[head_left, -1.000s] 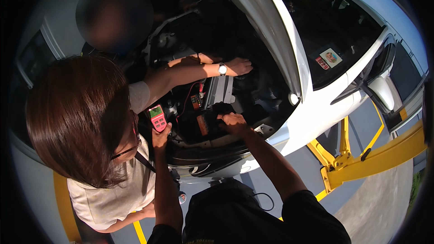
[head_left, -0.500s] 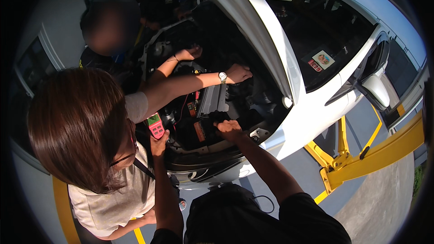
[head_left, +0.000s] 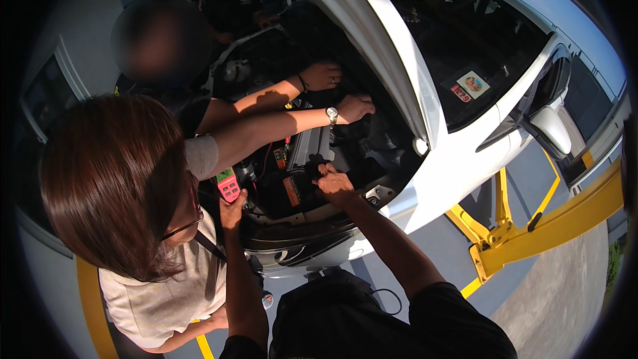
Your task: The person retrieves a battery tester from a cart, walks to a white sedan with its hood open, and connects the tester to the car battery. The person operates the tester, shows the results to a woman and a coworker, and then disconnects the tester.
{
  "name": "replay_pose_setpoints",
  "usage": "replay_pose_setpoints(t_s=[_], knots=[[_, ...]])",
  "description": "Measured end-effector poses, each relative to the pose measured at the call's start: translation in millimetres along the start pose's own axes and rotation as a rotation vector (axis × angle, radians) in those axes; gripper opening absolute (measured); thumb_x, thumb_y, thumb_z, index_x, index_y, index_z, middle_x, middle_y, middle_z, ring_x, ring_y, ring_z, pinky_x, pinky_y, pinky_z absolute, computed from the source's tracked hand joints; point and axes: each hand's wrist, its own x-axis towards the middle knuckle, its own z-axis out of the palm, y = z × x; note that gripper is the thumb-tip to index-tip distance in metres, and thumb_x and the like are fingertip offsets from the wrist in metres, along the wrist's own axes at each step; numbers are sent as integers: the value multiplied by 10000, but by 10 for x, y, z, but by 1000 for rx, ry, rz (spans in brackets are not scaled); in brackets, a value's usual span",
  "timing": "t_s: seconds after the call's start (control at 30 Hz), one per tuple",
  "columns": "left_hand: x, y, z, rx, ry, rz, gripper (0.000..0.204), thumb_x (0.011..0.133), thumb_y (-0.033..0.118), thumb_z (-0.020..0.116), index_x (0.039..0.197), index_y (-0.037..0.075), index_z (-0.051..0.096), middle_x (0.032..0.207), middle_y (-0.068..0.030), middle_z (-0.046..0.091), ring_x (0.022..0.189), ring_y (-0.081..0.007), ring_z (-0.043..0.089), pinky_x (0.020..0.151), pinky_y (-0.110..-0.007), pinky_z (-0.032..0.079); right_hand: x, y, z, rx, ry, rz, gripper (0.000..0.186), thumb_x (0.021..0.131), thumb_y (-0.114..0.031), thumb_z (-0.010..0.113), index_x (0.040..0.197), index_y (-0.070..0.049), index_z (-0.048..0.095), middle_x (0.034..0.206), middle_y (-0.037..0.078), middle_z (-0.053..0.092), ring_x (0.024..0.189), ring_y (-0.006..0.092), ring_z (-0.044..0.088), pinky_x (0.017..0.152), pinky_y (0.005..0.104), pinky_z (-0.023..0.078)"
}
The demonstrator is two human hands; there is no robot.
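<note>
My left hand (head_left: pixel 233 205) grips a red handheld meter (head_left: pixel 229 189) with a green screen at the left edge of the engine bay. My right hand (head_left: pixel 335 185) has curled fingers at a dark part beside a black battery (head_left: pixel 292 193) with an orange label; what they hold is hidden. A red clip (head_left: pixel 287 140) and thin red lead sit deeper in the bay, near a silver component (head_left: pixel 307 143). A watched hand (head_left: pixel 355 108) of the person on my left reaches to the bay's far side. Another person's hand (head_left: pixel 324 76), with a dark bracelet, is above it.
The white car's raised hood (head_left: pixel 412 73) arches over the bay, with the windshield (head_left: pixel 478 40) behind. A yellow lift arm (head_left: pixel 545 239) stands at right. A long-haired person (head_left: pixel 113 186) is close at my left; two more people (head_left: pixel 153 46) are beyond, near a wall.
The braceleted hand has moved right, farther across the bay, above the watched hand. The long-haired person's head has shifted slightly. My hands stay in nearly the same places, with small finger movements in my right.
</note>
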Motion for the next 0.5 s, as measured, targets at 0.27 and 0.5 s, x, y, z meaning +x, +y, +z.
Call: replay_pose_setpoints(t_s=[0.27,0.5], knots=[[-38,158,94,-7,-2,-10,223,923,174,884,886,133,668,779,79,642,671,-47,550,624,-269,436,-2,-55,-135,-103,-22,-9,181,925,-277,707,901,-103,749,1157,73,557,1214,263,545,942,430,510],[14,32,99,-38,34,72,266,910,140,892,1003,118,644,792,48,661,629,-41,569,555,-242,467,-19,22,37,-249,-114,-55,205,972,-285,608,1019,-150,755,1230,29,599,1210,242,529,1022,448,421]])
